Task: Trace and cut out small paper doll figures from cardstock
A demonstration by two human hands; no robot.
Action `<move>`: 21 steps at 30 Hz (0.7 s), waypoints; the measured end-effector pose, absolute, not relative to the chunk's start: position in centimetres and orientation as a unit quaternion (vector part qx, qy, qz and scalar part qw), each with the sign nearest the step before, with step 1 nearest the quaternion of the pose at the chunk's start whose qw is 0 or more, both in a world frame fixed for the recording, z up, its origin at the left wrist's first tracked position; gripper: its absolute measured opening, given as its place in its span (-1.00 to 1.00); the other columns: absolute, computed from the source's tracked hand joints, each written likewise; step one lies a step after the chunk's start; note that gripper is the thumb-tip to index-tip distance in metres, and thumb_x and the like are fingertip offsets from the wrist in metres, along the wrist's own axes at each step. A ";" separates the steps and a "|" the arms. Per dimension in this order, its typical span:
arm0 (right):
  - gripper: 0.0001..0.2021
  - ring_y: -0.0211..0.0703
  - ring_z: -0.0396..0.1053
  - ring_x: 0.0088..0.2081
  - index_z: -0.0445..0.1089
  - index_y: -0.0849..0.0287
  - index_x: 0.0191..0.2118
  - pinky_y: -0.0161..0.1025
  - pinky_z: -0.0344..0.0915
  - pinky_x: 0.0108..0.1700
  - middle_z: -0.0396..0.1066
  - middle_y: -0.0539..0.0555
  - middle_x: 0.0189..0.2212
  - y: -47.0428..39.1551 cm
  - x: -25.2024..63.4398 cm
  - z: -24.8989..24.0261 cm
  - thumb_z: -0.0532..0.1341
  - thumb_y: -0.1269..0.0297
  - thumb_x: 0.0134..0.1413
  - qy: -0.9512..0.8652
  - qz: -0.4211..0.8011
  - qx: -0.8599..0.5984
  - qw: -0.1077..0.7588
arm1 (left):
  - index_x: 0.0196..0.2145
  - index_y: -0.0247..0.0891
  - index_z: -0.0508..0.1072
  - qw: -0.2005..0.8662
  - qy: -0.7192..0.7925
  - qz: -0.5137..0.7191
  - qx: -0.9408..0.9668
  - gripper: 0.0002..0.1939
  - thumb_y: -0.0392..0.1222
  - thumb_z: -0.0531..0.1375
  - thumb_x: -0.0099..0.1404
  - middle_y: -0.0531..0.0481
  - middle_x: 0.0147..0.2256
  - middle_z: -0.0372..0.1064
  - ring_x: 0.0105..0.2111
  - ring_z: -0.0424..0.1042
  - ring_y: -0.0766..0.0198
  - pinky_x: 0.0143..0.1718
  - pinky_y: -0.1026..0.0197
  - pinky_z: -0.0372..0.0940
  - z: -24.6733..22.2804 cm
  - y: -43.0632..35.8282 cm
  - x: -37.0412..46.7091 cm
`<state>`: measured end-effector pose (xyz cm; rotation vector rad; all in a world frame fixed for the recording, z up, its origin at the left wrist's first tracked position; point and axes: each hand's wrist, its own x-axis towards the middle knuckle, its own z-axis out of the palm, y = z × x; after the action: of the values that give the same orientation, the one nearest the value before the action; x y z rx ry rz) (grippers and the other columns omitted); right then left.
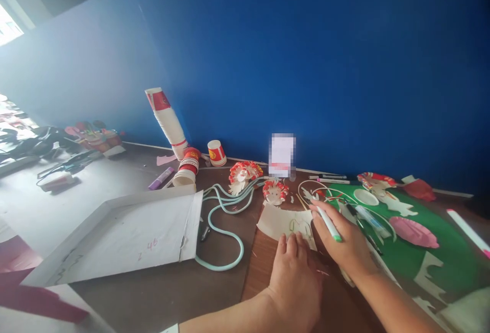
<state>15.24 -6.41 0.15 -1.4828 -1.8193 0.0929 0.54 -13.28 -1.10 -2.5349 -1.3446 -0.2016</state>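
A curved piece of white paper (281, 223) lies on the brown table, with a green line drawing (299, 227) on its right part. My left hand (295, 274) rests on its lower edge, fingers stretched out flat and holding nothing. At the paper's right edge, my right hand (350, 246) is closed around a white marker (327, 220) with a green end. The green end points down toward my wrist, and the other end is near my fingertips. Just beyond the paper sits a cut paper cup (275, 192) with a red-and-white curled rim.
A white box lid (126, 241) and a pale blue cable (229, 267) lie to the left. Stacked paper cups (170, 123) lean by the blue partition (306, 67). On the right, a green sheet (401, 266) carries pens, a pink paper oval (415, 232) and paper scraps.
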 end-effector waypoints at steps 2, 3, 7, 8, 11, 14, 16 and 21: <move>-0.72 0.00 0.57 -0.12 0.43 0.03 0.00 -0.18 0.49 -0.19 0.61 0.06 -0.14 -6.3 15.3 0.3 0.10 0.16 0.24 -0.714 0.027 -0.602 0.355 | 0.10 -0.48 0.45 0.140 -0.467 -0.081 -0.870 -0.48 -0.02 -0.02 0.43 -0.37 0.15 0.32 0.14 0.28 -0.09 0.13 -0.12 0.14 -1.1 -13.3 0.5; -0.71 0.00 0.58 -0.14 0.43 0.02 -0.01 -0.17 0.49 -0.21 0.61 0.04 -0.15 -6.3 15.3 0.3 0.10 0.15 0.24 -0.714 0.028 -0.610 0.343 | 0.10 -0.49 0.44 0.141 -0.469 -0.087 -0.868 -0.47 -0.02 -0.02 0.43 -0.37 0.14 0.32 0.14 0.28 -0.08 0.13 -0.12 0.14 -1.1 -13.3 0.5; -0.70 0.00 0.58 -0.16 0.44 0.03 0.00 -0.16 0.48 -0.21 0.62 0.04 -0.17 -6.3 15.3 0.2 0.07 0.12 0.26 -0.711 0.036 -0.620 0.330 | 0.10 -0.48 0.44 0.136 -0.482 -0.102 -0.859 -0.47 -0.01 -0.03 0.44 -0.35 0.17 0.30 0.15 0.27 -0.06 0.13 -0.10 0.15 -1.3 -13.5 0.4; -0.70 0.00 0.58 -0.16 0.44 0.03 0.00 -0.16 0.48 -0.20 0.62 0.05 -0.17 -6.4 15.2 0.2 0.07 0.13 0.26 -0.710 0.037 -0.620 0.331 | 0.10 -0.47 0.44 0.136 -0.485 -0.101 -0.858 -0.47 0.00 -0.03 0.44 -0.35 0.18 0.29 0.16 0.26 -0.06 0.13 -0.10 0.14 -1.4 -13.5 0.4; -0.71 -0.01 0.59 -0.17 0.45 0.02 -0.02 -0.17 0.48 -0.21 0.62 0.03 -0.18 -6.5 15.2 0.1 0.08 0.14 0.26 -0.710 0.032 -0.620 0.334 | 0.11 -0.44 0.44 0.135 -0.483 -0.087 -0.861 -0.47 0.02 -0.02 0.44 -0.35 0.17 0.29 0.16 0.25 -0.06 0.15 -0.13 0.11 -1.3 -13.5 0.4; -0.71 -0.02 0.59 -0.18 0.46 0.02 -0.03 -0.19 0.48 -0.23 0.62 0.03 -0.18 -6.5 15.1 0.1 0.08 0.15 0.24 -0.717 0.026 -0.613 0.330 | 0.10 -0.43 0.44 0.128 -0.477 -0.063 -0.867 -0.52 -0.05 0.02 0.42 -0.32 0.11 0.35 0.12 0.27 -0.03 0.18 -0.17 0.08 -0.8 -13.4 0.2; -0.72 -0.04 0.60 -0.23 0.46 0.00 -0.04 -0.21 0.47 -0.27 0.63 0.02 -0.20 -6.6 15.1 0.2 0.08 0.16 0.24 -0.722 0.021 -0.613 0.319 | 0.05 -0.41 0.47 0.116 -0.474 -0.047 -0.871 -0.58 -0.11 0.06 0.39 -0.29 0.03 0.39 0.04 0.31 0.01 0.18 -0.18 0.07 -0.3 -13.3 0.1; -0.72 -0.08 0.60 -0.29 0.46 -0.03 -0.05 -0.26 0.43 -0.36 0.63 -0.02 -0.23 -6.7 15.0 0.2 0.07 0.16 0.24 -0.730 0.021 -0.622 0.283 | -0.11 -0.38 0.54 0.098 -0.475 -0.022 -0.874 -0.69 -0.16 0.18 0.28 -0.21 -0.21 0.40 -0.18 0.33 0.10 -0.04 -0.02 0.24 0.5 -13.1 -0.3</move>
<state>15.01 -6.69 0.23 -1.6652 -1.9531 0.0559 -0.27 -13.05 0.54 -2.5867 -1.4072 -0.0653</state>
